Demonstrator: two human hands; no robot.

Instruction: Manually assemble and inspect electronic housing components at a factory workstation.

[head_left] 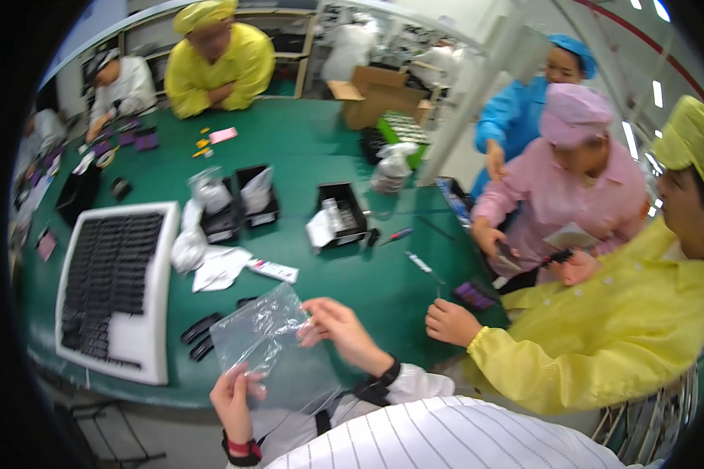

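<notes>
A clear plastic bag (pixel 250 332) is stretched between my two hands above the near edge of the green table. My left hand (pixel 236 397) pinches its lower left side, fingers closed. My right hand (pixel 340 328) grips the upper right edge between thumb and fingers. The bag looks flat and see-through, with creases catching the light. Just left of it, dark curved parts (pixel 201 330) lie on the table, and one more is partly hidden behind the bag. Farther left sits a white foam tray (pixel 161 313) holding rows of black parts.
Beyond the bag lie a white tube (pixel 272 270), white cloth (pixel 219 270) and black bins (pixel 341 227). A screwdriver (pixel 396 235) rests farther right. A person in a yellow smock (pixel 571 352) stands close at right, one hand over the table. A cardboard box (pixel 379 98) stands at the far side.
</notes>
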